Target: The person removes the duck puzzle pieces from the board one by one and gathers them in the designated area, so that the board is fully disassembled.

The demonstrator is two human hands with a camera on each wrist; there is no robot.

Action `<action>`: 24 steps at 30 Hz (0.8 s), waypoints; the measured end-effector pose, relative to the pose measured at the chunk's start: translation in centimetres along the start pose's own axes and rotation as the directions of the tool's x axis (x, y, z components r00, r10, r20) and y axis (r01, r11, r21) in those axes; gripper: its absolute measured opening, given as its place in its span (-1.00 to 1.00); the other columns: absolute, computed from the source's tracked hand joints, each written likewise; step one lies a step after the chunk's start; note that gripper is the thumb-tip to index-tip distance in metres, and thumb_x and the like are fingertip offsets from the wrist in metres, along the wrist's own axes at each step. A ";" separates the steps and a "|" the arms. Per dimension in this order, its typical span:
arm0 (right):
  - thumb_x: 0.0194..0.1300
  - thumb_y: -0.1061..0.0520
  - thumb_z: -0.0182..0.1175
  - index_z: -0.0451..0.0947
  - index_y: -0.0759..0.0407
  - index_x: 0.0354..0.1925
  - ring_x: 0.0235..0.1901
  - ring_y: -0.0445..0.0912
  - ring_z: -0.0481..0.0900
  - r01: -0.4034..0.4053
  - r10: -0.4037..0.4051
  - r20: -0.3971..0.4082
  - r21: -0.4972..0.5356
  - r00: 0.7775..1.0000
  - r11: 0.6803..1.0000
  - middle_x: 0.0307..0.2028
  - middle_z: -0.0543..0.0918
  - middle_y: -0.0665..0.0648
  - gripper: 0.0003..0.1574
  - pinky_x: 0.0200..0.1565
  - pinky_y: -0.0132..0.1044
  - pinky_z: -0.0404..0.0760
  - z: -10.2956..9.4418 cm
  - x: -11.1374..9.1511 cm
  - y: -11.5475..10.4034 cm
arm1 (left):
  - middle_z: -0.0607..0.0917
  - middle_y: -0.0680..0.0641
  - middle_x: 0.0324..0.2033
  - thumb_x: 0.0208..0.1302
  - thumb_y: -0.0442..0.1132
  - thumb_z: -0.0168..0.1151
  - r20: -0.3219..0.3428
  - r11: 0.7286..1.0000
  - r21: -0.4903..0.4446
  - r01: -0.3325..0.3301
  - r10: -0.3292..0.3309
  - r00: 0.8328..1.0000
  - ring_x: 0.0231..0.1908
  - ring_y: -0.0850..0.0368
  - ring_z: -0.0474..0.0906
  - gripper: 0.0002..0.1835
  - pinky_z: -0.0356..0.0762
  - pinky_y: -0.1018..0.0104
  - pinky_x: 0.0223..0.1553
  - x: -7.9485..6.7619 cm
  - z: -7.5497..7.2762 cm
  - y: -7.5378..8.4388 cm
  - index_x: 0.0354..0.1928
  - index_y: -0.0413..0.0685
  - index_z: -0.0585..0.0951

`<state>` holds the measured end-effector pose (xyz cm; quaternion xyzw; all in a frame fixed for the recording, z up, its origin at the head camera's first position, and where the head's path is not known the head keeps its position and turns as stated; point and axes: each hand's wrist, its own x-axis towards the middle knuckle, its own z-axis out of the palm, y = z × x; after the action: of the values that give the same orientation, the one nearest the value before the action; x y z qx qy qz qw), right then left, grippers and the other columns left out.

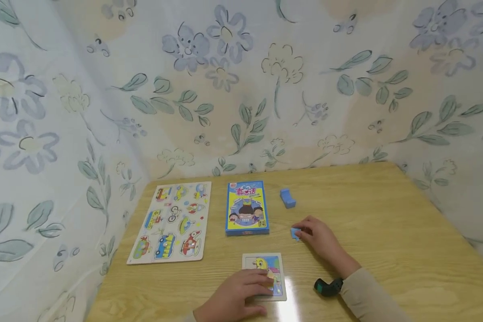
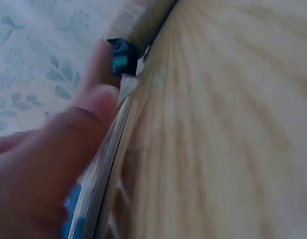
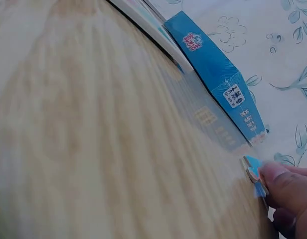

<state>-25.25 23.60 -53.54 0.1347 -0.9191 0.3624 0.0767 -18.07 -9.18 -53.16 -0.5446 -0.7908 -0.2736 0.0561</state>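
Head view: the right hand (image 1: 319, 238) clamps its fingertips on a flat, light-blue jigsaw piece (image 1: 295, 233), beyond the square, pale-framed cartoon puzzle (image 1: 283, 278); the left hand (image 1: 241, 290) rests there, fingers apart; an edge-only pinch should ease turning

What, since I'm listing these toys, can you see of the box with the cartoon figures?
The box is flat and rectangular, blue-sided, apparently glossy card. Its yellow-and-blue cover shows cartoon figures under pink Chinese lettering. It lies closed, cover up, on the wooden table, between the vehicle board and the blue block. Neither the left hand nor the right hand touches it.
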 end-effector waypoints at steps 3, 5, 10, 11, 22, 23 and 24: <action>0.43 0.19 0.36 0.77 0.10 0.04 -0.33 -0.19 0.43 0.006 -0.004 0.024 -0.043 1.000 0.999 -0.18 0.53 -0.03 -0.76 -0.34 -0.31 0.51 0.1 0.2 -0.2 | 0.61 0.12 0.33 0.46 0.01 0.35 0.080 0.999 0.006 -0.043 0.042 0.996 0.41 0.19 0.42 -0.61 0.34 0.38 0.44 -0.1 0.2 0.0 0.22 0.05 0.71; 0.44 0.18 0.35 0.77 0.09 0.05 -0.35 -0.18 0.40 -0.001 0.003 0.038 -0.062 0.999 0.998 -0.16 0.50 0.01 -0.76 -0.35 -0.32 0.48 0.2 0.3 -0.2 | 0.61 0.14 0.32 0.50 -0.05 0.32 0.097 1.000 -0.001 -0.022 0.022 0.995 0.41 0.23 0.41 -0.65 0.33 0.43 0.43 -0.2 0.3 -0.1 0.22 0.05 0.72; 0.38 0.21 0.41 0.77 0.07 0.03 -0.37 -0.25 0.35 0.078 -0.081 -0.024 -0.103 0.996 0.992 -0.12 0.47 0.01 -0.73 -0.41 -0.38 0.43 0.4 0.4 -0.9 | 0.67 0.15 0.25 0.51 -0.14 0.31 0.056 1.000 0.021 -0.013 0.012 0.998 0.37 0.25 0.46 -0.73 0.39 0.43 0.38 0.0 0.5 -0.1 0.15 0.05 0.77; 0.34 0.24 0.43 0.77 0.07 0.02 -0.37 -0.26 0.36 0.133 -0.139 -0.051 -0.115 0.989 0.984 -0.13 0.48 0.01 -0.71 -0.42 -0.38 0.46 0.5 0.3 -1.4 | 0.68 0.16 0.24 0.51 -0.14 0.31 0.051 0.999 0.034 -0.017 0.016 0.999 0.36 0.26 0.47 -0.74 0.41 0.45 0.37 0.0 0.5 -0.1 0.14 0.05 0.78; 0.54 0.05 0.25 0.77 -0.05 0.09 -0.48 -0.35 0.31 0.336 -0.318 0.335 0.004 0.887 0.942 -0.32 0.48 -0.23 -0.75 -0.41 -0.46 0.44 5.2 -1.0 -9.2 | 0.70 0.17 0.20 0.47 -0.14 0.36 -0.003 0.994 0.108 0.008 -0.008 1.000 0.31 0.33 0.51 -0.77 0.48 0.47 0.30 0.3 0.6 0.2 0.07 0.08 0.81; 0.54 0.05 0.26 0.77 -0.06 0.07 -0.48 -0.35 0.31 0.331 -0.305 0.346 -0.015 0.887 0.944 -0.33 0.47 -0.23 -0.76 -0.42 -0.46 0.43 5.4 -1.1 -9.2 | 0.71 0.17 0.20 0.47 -0.14 0.35 0.000 0.994 0.109 0.005 -0.005 1.000 0.31 0.34 0.50 -0.77 0.48 0.48 0.30 0.4 0.6 0.2 0.08 0.08 0.81; 0.53 0.04 0.27 0.78 -0.07 0.06 -0.48 -0.34 0.31 0.330 -0.300 0.346 -0.031 0.889 0.943 -0.34 0.47 -0.22 -0.77 -0.42 -0.45 0.43 5.5 -1.3 -9.1 | 0.71 0.16 0.20 0.47 -0.14 0.35 0.003 0.994 0.110 0.003 -0.003 1.000 0.31 0.34 0.50 -0.77 0.47 0.48 0.30 0.4 0.6 0.3 0.08 0.07 0.81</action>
<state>-21.54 13.70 -51.97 0.3384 -0.8996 0.2754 -0.0178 -17.85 -8.46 -53.42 -0.5402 -0.8054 -0.2289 0.0841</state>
